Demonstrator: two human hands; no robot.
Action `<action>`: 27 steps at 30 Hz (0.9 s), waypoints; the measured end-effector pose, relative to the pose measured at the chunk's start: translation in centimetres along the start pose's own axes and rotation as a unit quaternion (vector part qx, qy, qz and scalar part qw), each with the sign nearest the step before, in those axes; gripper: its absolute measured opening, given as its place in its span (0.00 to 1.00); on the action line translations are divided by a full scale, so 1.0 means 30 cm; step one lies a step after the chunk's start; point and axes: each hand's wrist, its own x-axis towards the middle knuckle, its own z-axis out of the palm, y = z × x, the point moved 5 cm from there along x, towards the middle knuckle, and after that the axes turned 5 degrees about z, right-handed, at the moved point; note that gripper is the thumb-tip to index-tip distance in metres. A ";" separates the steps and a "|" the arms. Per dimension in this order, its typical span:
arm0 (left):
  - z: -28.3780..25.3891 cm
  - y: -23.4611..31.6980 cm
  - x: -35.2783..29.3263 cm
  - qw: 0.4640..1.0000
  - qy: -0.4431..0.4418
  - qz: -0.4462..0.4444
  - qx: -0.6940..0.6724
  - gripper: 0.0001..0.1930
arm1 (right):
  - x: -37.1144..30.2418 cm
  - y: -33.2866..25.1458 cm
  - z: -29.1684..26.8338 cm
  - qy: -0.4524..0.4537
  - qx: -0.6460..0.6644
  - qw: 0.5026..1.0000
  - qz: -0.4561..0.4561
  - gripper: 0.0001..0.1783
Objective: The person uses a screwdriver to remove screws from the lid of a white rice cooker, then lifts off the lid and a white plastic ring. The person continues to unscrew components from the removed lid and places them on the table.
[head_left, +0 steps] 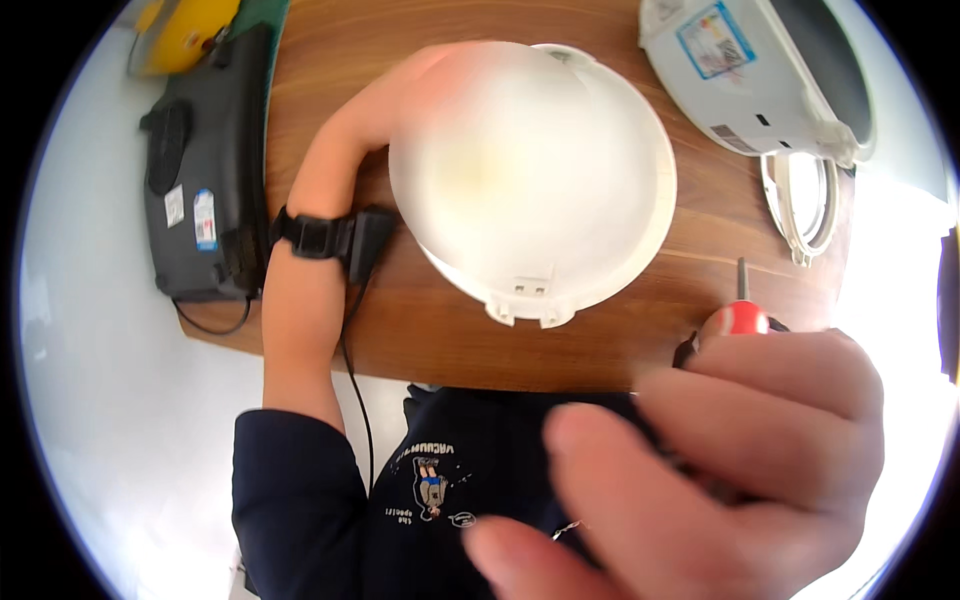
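Observation:
A large white round plastic housing (655, 190) stands before me on the wooden table. Two small slots and hinge-like lugs show on its near rim, and its upper part is heavily blurred. My left arm reaches around its left side, and my left hand (445, 80) touches the far left of it. The blur hides those fingers. Close to the camera at lower right, my right hand (740, 450) has its outer fingers curled around a screwdriver (744, 318). The red end of its handle and metal shaft stick out past the little finger, while thumb and index finger are apart.
A light grey, dark-lined shell (720, 70) lies at the far right, with a white oval ring (803, 205) beside it. A black case (205, 170) and a yellow object (190, 35) stand at left. A black cable (350, 370) hangs from my left wrist strap (325, 238).

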 end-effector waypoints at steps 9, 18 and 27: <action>0.021 0.008 -0.018 0.989 -0.001 -0.014 -0.148 0.30 | 0.139 0.154 0.037 0.054 -0.033 0.986 0.153 0.09; 0.018 0.040 -0.008 0.994 -0.013 -0.010 -0.105 0.31 | 0.212 0.402 0.140 -0.053 -0.062 0.939 0.333 0.05; 0.011 0.011 0.002 0.995 -0.020 -0.025 -0.089 0.31 | 0.379 0.795 0.449 -0.291 -0.235 0.887 0.271 0.10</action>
